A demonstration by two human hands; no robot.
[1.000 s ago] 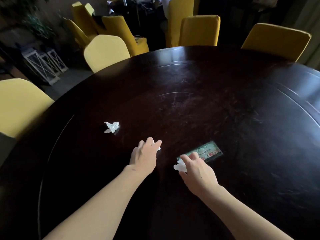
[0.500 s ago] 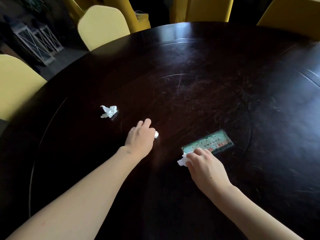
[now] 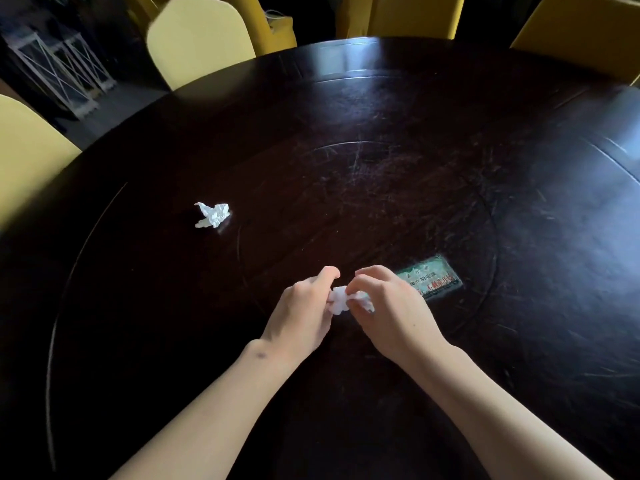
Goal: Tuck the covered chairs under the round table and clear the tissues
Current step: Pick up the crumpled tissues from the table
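A dark round table (image 3: 398,140) fills the view. My left hand (image 3: 303,310) and my right hand (image 3: 391,306) meet over its near middle, both pinching white crumpled tissues (image 3: 341,299) held between the fingertips. Another crumpled tissue (image 3: 213,214) lies alone on the table to the left, well beyond my left hand. Yellow covered chairs stand around the rim: one at the far left (image 3: 199,39), one at the near left (image 3: 27,157), one at the far right (image 3: 585,29).
A green and red printed card (image 3: 431,277) lies flat on the table just right of my right hand. More yellow chairs (image 3: 412,15) stand behind the far edge. White lattice frames (image 3: 59,71) sit on the floor at the upper left.
My hands were apart, each on its own tissue on the table. They have come together and lifted, with the tissues now bunched between them. The view has tilted further down.
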